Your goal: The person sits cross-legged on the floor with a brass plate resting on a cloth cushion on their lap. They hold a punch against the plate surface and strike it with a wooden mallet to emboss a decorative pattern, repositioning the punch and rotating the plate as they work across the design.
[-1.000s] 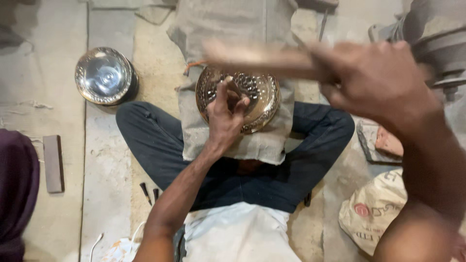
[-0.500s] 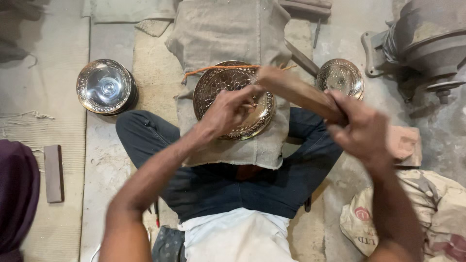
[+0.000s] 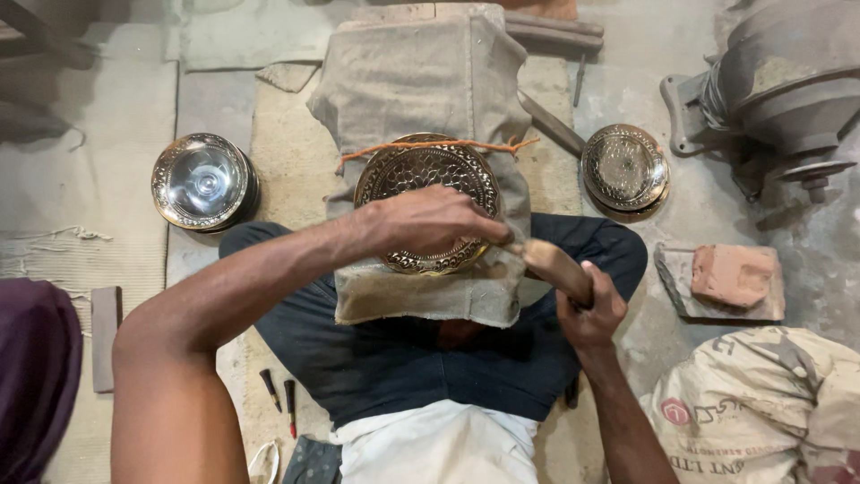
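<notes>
My left hand [image 3: 430,220] pins the brass plate [image 3: 428,202]; right hand [image 3: 587,314], at 4 o'clock, grips the mallet [image 3: 551,264] — a glancing blow could dent it

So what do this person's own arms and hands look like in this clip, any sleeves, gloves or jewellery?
Both arms are bare with no sleeves in view. The left hand and right hand wear no gloves, and no rings, watch or bracelets show. Below are dark blue trousers and a white cloth at the waist.

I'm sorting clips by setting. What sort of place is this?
Probably a floor-level metalworking workshop: an embossed brass plate rests on a cloth-covered block, more plates lie around, and a heavy machine stands nearby.
</notes>
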